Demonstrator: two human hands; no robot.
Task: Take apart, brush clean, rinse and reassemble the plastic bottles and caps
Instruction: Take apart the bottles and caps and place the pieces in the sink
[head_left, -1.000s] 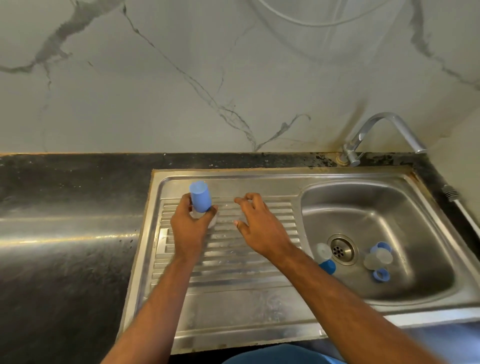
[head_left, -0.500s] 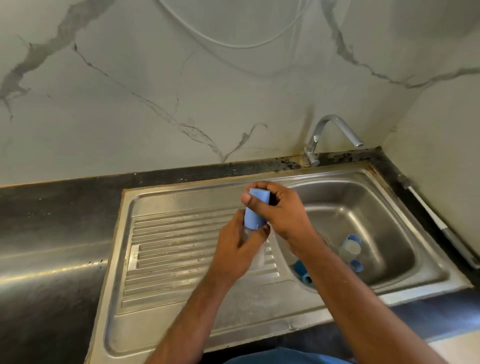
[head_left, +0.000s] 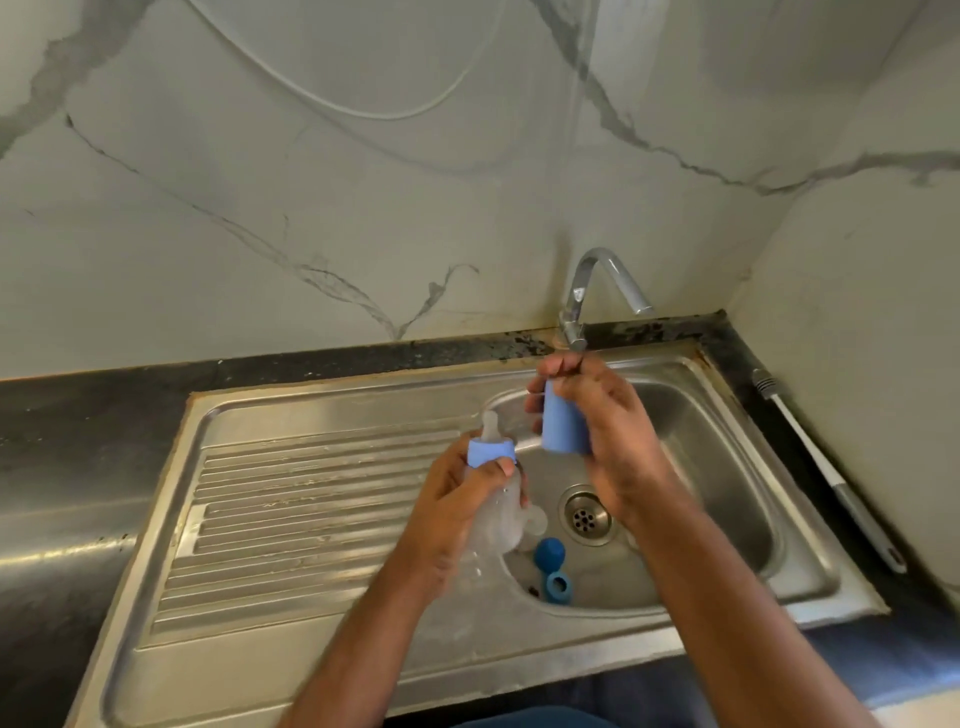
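1. Over the sink basin (head_left: 727, 467), we hold a clear baby bottle (head_left: 498, 512) in our left hand (head_left: 449, 514), fingers wrapped round its body, its blue collar (head_left: 491, 451) and pale teat (head_left: 491, 422) on top.
2. Our right hand (head_left: 608, 441) grips the tall blue cap (head_left: 563, 423), lifted clear of the bottle and held just beside it, below the tap (head_left: 597, 291).
3. We judge the task to be in its taking-apart stage for this bottle: the cap is off, but the collar and teat are yet to be unscrewed.
4. Down in the basin lie a round dark-blue piece (head_left: 549, 552) and a blue ring (head_left: 558, 587) near the drain (head_left: 586, 514), with a clear part (head_left: 535, 519) half hidden behind the bottle; these look like pieces of other bottles, already apart, though our arms hide much of the basin.
5. A long-handled brush (head_left: 831, 473) lies on the dark counter (head_left: 78, 415) to the right, well apart from our hands.
6. No water runs from the tap, so brushing, rinsing and putting everything back together seem to lie ahead.
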